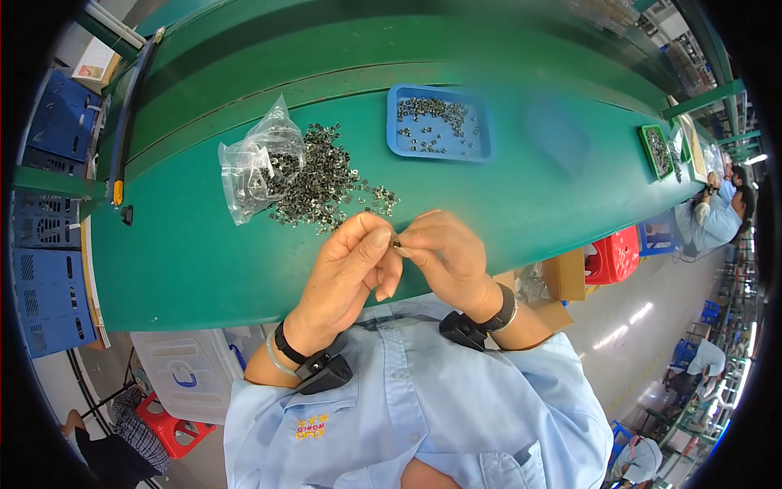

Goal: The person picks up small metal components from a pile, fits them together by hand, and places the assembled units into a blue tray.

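Over the near part of the green table, my left hand point(350, 265) and my right hand point(445, 248) meet fingertip to fingertip. Between their pinched fingers is a small dark metal part point(397, 244), too small to make out fully. Just beyond my left hand spreads a heap of small shiny metal parts point(322, 175), spilling from a clear plastic bag point(248, 175) that lies on its side. Farther off, a blue tray point(440, 153) holds more such parts, bunched toward its far side.
At the far right of the green table point(195, 277) stands a green tray point(652, 147) of small parts, near a seated co-worker point(717, 216). A red stool point(612, 256) and cardboard box point(566, 275) stand below the right edge. A lidded plastic bin point(183, 371) is below left.
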A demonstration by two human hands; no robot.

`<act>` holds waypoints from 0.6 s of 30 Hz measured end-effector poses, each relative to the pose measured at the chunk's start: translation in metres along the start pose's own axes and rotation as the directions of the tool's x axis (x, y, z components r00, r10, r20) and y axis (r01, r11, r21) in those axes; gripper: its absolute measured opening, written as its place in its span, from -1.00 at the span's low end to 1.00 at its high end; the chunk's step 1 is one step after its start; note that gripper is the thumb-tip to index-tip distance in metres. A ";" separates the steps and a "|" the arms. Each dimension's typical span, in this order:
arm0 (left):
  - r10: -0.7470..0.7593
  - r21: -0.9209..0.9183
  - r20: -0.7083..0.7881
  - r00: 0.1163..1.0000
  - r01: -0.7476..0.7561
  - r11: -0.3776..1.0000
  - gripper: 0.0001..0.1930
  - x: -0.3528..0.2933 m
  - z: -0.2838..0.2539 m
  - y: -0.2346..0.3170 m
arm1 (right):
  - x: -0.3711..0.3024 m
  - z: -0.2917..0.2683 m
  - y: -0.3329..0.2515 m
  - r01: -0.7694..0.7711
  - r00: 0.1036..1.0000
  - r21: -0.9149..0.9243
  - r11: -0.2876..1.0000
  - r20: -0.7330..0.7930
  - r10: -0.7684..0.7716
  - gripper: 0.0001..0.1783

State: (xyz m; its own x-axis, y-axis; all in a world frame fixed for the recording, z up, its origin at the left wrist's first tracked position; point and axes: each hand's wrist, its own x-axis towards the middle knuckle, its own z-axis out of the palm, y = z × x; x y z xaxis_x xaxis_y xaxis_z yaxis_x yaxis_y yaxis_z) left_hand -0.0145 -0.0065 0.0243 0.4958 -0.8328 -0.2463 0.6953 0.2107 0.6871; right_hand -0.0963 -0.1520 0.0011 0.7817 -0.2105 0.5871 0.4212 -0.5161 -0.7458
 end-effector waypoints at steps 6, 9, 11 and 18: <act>0.030 0.087 -0.024 0.999 -0.028 0.996 -0.83 -0.002 0.003 0.001 | 0.001 0.000 0.001 0.036 0.999 -0.052 0.998 -0.009 -0.036 -0.79; 0.039 0.139 -0.041 0.998 -0.033 0.990 -0.83 -0.002 0.004 0.000 | 0.000 0.000 0.002 0.056 0.998 -0.078 0.995 -0.008 -0.057 -0.79; 0.045 0.178 -0.056 0.997 -0.035 0.983 -0.84 -0.001 0.004 0.000 | 0.000 0.001 0.002 0.066 0.998 -0.100 0.993 -0.010 -0.067 -0.78; 0.084 0.171 -0.067 0.994 -0.071 0.983 -0.84 0.000 -0.001 -0.008 | -0.002 0.005 0.005 0.088 0.996 -0.152 0.984 -0.002 -0.089 -0.79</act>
State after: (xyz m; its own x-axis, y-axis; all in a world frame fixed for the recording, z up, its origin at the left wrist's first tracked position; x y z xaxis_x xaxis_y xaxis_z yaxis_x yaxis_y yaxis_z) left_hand -0.0193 -0.0074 0.0184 0.5859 -0.7762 -0.2329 0.5591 0.1791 0.8095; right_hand -0.0935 -0.1503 -0.0051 0.7401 -0.1651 0.6519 0.4133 -0.6530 -0.6347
